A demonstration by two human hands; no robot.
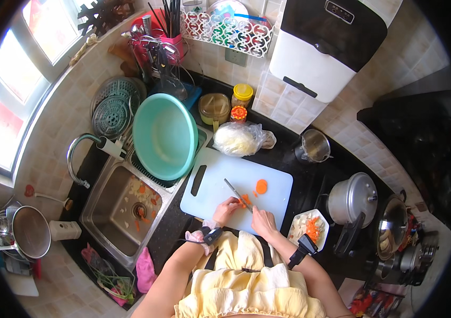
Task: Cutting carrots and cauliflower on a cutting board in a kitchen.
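On a pale blue cutting board lies a small pile of cut carrot. My left hand presses bent fingertips on this carrot, left of the blade. The handle of a kitchen knife is in my right hand, which mostly hides it. Its blade points up and left across the board, against the carrot pile. A short stack of round carrot slices sits farther up the board, with small scraps beside it. Right of the board, a white plate bears shredded carrot and pale cut pieces.
To the left, a steel sink holds peelings, with a green basin resting above its drainer. A plastic-wrapped pale vegetable lies behind the board. A pressure cooker and a steel cup stand to the right.
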